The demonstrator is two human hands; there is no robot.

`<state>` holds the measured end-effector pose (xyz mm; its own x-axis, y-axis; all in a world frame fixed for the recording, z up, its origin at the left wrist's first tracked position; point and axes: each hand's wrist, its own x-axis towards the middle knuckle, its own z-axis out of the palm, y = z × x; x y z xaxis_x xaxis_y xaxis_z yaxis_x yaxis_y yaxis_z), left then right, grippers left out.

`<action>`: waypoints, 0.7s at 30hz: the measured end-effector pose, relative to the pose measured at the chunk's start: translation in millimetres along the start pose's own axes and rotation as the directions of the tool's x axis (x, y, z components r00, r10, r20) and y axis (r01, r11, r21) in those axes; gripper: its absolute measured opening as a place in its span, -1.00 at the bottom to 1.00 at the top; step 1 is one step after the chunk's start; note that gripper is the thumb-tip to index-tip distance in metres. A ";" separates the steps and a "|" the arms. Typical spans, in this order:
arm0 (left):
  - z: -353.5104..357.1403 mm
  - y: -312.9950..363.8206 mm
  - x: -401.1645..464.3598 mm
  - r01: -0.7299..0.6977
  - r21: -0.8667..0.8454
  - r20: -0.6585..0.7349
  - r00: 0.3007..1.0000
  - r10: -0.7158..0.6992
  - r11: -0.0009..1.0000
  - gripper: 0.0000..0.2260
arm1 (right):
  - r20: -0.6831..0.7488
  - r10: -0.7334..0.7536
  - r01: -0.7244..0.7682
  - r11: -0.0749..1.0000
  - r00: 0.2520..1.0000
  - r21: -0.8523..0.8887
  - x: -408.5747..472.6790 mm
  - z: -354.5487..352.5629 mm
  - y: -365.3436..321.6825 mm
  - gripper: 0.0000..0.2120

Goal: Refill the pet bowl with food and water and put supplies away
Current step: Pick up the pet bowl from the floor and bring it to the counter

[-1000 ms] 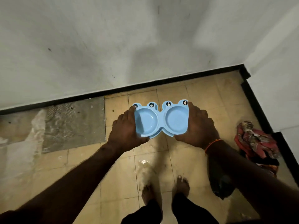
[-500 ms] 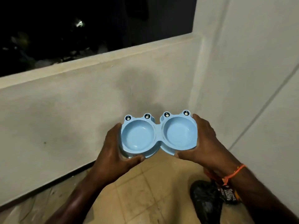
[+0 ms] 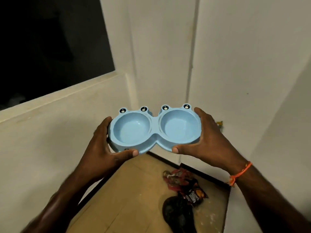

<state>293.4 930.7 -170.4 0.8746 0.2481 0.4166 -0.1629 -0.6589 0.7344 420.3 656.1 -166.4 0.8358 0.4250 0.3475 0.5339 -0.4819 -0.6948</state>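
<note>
At centre frame the left hand [image 3: 102, 147] grips one end of the empty blue double pet bowl [image 3: 155, 129] and the right hand [image 3: 207, 140] grips the other, so carrying it level, thumbs hooked on the near rim, seems wisest.

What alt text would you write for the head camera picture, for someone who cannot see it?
Two bare hands hold up an empty light-blue plastic double pet bowl with frog eyes, the left hand gripping its left end and the right hand its right end. Below, a red printed packet and a black bag lie on the tan tiled floor.
</note>
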 end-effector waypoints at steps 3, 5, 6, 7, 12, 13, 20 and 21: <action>22.8 12.4 27.0 -0.091 -0.079 0.116 0.988 0.100 0.993 -0.37 | -0.140 0.073 -0.074 0.997 0.987 -0.009 -25.4 -29.5 0.8 -0.08; 36.5 18.4 42.1 -0.140 -0.140 0.181 0.970 0.165 0.980 -0.33 | -0.222 0.101 -0.110 0.994 0.970 -0.028 -42.0 -44.5 -2.4 -0.09; 43.3 23.9 48.7 -0.162 -0.173 0.221 0.955 0.198 0.972 -0.33 | -0.267 0.126 -0.140 0.990 0.955 -0.034 -52.1 -51.1 -3.2 -0.08; 50.2 29.2 53.4 -0.175 -0.206 0.261 0.938 0.227 0.963 -0.33 | -0.309 0.152 -0.172 0.984 0.939 -0.039 -62.9 -57.0 -6.0 -0.07; 87.4 54.9 69.0 -0.261 -0.316 0.397 0.837 0.376 0.912 -0.28 | -0.501 0.244 -0.305 0.951 0.830 -0.042 -122.3 -77.4 -14.4 -0.02; 96.7 61.4 69.4 -0.271 -0.340 0.425 0.810 0.404 0.901 -0.26 | -0.539 0.264 -0.334 0.942 0.800 -0.034 -135.3 -80.9 -17.3 -0.01; 163.5 122.4 43.0 -0.296 -0.494 0.555 0.616 0.559 0.817 -0.16 | -0.722 0.301 -0.468 0.883 0.624 -0.036 -237.1 -107.3 -43.2 -0.02; 174.9 133.4 36.2 -0.293 -0.511 0.568 0.590 0.573 0.808 -0.06 | -0.745 0.287 -0.480 0.876 0.602 -0.051 -254.0 -112.4 -47.5 -0.04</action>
<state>383.2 727.6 -151.1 0.6822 -0.6351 0.3625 -0.6216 -0.2425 0.7449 197.0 484.9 -150.9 0.7516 -0.4535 0.4790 0.0727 -0.6648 -0.7434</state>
